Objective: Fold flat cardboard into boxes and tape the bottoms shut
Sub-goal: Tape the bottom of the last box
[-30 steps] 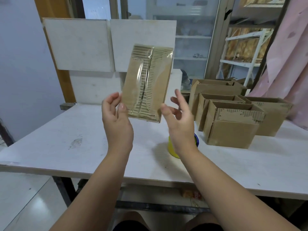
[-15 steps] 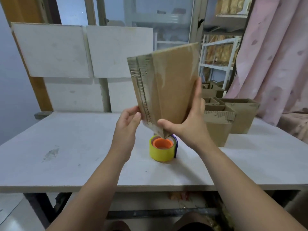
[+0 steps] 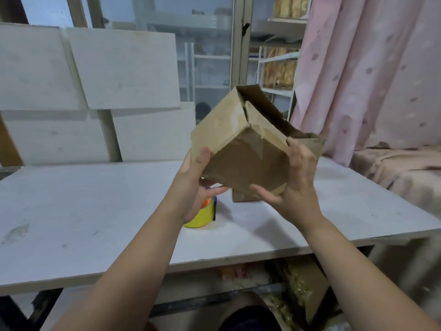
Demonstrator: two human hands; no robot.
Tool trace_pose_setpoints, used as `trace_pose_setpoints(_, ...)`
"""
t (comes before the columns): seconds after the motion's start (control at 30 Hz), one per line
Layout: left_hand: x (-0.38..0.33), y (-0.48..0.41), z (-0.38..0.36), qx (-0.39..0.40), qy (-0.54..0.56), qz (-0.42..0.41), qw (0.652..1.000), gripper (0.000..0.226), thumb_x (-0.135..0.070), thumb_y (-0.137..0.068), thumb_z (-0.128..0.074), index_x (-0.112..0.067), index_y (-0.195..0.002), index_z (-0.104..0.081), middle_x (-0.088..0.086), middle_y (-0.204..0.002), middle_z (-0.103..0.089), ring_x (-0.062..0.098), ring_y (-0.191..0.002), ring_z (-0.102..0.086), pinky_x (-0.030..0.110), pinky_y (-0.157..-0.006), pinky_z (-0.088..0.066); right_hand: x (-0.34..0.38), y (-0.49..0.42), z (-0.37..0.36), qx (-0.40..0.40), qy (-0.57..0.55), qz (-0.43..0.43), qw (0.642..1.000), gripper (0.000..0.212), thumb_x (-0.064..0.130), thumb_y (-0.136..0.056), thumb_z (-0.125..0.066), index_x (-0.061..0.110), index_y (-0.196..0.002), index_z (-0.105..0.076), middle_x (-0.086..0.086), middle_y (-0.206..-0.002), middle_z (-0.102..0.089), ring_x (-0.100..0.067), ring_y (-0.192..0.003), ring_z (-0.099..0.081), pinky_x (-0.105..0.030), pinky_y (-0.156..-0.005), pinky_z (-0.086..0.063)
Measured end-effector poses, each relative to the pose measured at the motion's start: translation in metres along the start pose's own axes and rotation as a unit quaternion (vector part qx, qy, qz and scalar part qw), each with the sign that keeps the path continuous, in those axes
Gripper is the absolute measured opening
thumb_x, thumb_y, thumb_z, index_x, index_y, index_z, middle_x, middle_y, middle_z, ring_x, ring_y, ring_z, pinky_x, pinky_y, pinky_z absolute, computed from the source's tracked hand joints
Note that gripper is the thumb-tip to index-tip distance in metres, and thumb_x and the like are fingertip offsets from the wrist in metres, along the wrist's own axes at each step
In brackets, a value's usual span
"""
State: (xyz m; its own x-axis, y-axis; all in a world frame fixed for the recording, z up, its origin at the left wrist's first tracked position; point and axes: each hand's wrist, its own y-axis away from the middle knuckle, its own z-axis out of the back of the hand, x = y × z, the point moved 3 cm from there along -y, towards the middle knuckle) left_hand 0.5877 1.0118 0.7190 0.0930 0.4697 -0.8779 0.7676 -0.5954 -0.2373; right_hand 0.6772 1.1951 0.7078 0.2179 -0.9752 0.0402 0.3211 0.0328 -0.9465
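Because its open mouth tips toward 1 o'clock, the box (image 3: 238,149) seems held up for turning upright, in the air above the table (image 3: 95,211) and tape roll (image 3: 202,216). At its 8 o'clock corner the left hand (image 3: 193,185) clasps it, fingers (image 3: 216,189) underneath. At 4 o'clock the right hand (image 3: 297,187) clasps it, fingers against the side wall.

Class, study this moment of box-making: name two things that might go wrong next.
The cardboard box hangs tilted above the table, gripped only near its lower corners by the left hand and right hand; it might slip. The tape roll sits just below the left hand and may get knocked.
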Motion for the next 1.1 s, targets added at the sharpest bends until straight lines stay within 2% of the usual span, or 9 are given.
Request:
trace_pose_setpoints(0.1, 0.018, -0.002, -0.003, 0.029, 0.055, 0.031, 0.998, 0.083, -0.051, -0.069, -0.066, -0.023, -0.143, -0.039, 0.003, -0.137, -0.055, 0.025, -0.122, -0.055, 0.056, -0.099, -0.043, -0.012, 0.001, 0.023, -0.099, -0.154, -0.221, 0.958, 0.065, 0.048, -0.085, -0.053, 0.021, -0.142, -0.036, -0.004, -0.135, -0.032, -0.005, -0.126, -0.037, -0.014, -0.106, -0.030)
trace_pose_setpoints(0.17, 0.027, 0.002, -0.010, 0.040, 0.094, 0.040, 0.994, 0.079, -0.049, -0.071, -0.066, -0.021, -0.142, -0.041, 0.004, -0.137, -0.054, 0.026, -0.124, -0.053, 0.051, -0.097, -0.047, -0.026, -0.001, 0.034, -0.183, -0.301, -0.392, 0.850, 0.046, 0.056, -0.086, -0.046, 0.037, -0.128, -0.046, 0.002, -0.136, -0.043, -0.003, -0.122, -0.046, -0.021, -0.100, -0.040)
trace_pose_setpoints(0.23, 0.039, 0.004, -0.017, 0.053, 0.120, 0.045, 0.990, 0.069, -0.046, -0.078, -0.063, -0.018, -0.139, -0.045, 0.007, -0.136, -0.055, 0.026, -0.125, -0.052, 0.048, -0.096, -0.048, -0.039, -0.002, 0.036, -0.198, -0.461, -0.488, 0.714, 0.036, 0.053, -0.095, -0.044, 0.030, -0.119, -0.059, 0.004, -0.124, -0.062, -0.009, -0.114, -0.059, -0.027, -0.088, -0.048)
trace_pose_setpoints(0.3, 0.049, 0.005, -0.022, 0.072, 0.149, 0.057, 0.985, 0.067, -0.042, -0.080, -0.066, -0.014, -0.137, -0.047, 0.010, -0.136, -0.054, 0.029, -0.127, -0.050, 0.050, -0.102, -0.043, -0.044, 0.000, 0.039, -0.169, -0.537, -0.516, 0.646, 0.039, 0.046, -0.099, -0.041, 0.019, -0.114, -0.065, 0.001, -0.116, -0.069, -0.015, -0.111, -0.063, -0.029, -0.086, -0.049)
trace_pose_setpoints(0.43, 0.066, 0.004, -0.027, 0.077, 0.212, 0.108, 0.968, 0.062, -0.037, -0.074, -0.071, -0.017, -0.130, -0.054, 0.012, -0.133, -0.055, 0.032, -0.124, -0.051, 0.051, -0.103, -0.039, -0.041, 0.008, 0.043, -0.111, -0.586, -0.510, 0.620, 0.053, 0.053, -0.098, -0.033, 0.022, -0.099, -0.077, -0.003, -0.117, -0.069, -0.018, -0.113, -0.063, -0.035, -0.096, -0.046)
trace_pose_setpoints(0.6, 0.084, 0.002, -0.034, -0.008, 0.252, 0.180, 0.951, 0.060, -0.058, -0.079, -0.053, -0.017, -0.122, -0.062, 0.011, -0.124, -0.064, 0.030, -0.114, -0.057, 0.044, -0.095, -0.045, -0.043, 0.019, 0.039, -0.030, -0.557, -0.528, 0.640, 0.067, 0.068, -0.091, -0.027, 0.023, -0.128, -0.060, -0.003, -0.124, -0.066, -0.020, -0.117, -0.060, -0.042, -0.095, -0.048)
trace_pose_setpoints(0.77, 0.093, 0.001, -0.039, -0.029, 0.274, 0.202, 0.940, 0.044, -0.047, -0.092, -0.049, -0.013, -0.114, -0.066, 0.013, -0.117, -0.066, 0.030, -0.108, -0.060, 0.042, -0.086, -0.047, -0.051, 0.026, 0.041, -0.030, -0.516, -0.562, 0.645, 0.064, 0.067, -0.091, -0.029, 0.025, -0.129, -0.059, -0.001, -0.120, -0.068, -0.020, -0.113, -0.063, -0.039, -0.082, -0.052)
trace_pose_setpoints(0.93, 0.092, -0.011, -0.046, -0.091, 0.063, 0.141, 0.984, 0.037, -0.024, -0.099, -0.048, -0.006, -0.130, -0.054, 0.006, -0.104, -0.070, 0.016, -0.089, -0.067, 0.029, -0.081, -0.052, -0.078, 0.036, 0.056, -0.070, -0.492, -0.593, 0.634, 0.076, 0.079, -0.082, -0.026, 0.028, -0.125, -0.062, 0.001, -0.117, -0.069, -0.018, -0.111, -0.063, -0.041, -0.089, -0.051)
trace_pose_setpoints(1.1, 0.083, -0.020, -0.056, -0.161, -0.204, 0.035, 0.965, 0.023, -0.008, -0.094, -0.052, -0.020, -0.111, -0.062, 0.001, -0.113, -0.066, 0.018, -0.103, -0.062, 0.036, -0.093, -0.051, -0.102, 0.050, 0.063, -0.044, -0.467, -0.624, 0.626, 0.037, 0.048, -0.092, -0.053, 0.023, -0.113, -0.071, 0.001, -0.112, -0.070, -0.019, -0.110, -0.063, -0.035, -0.082, -0.051)
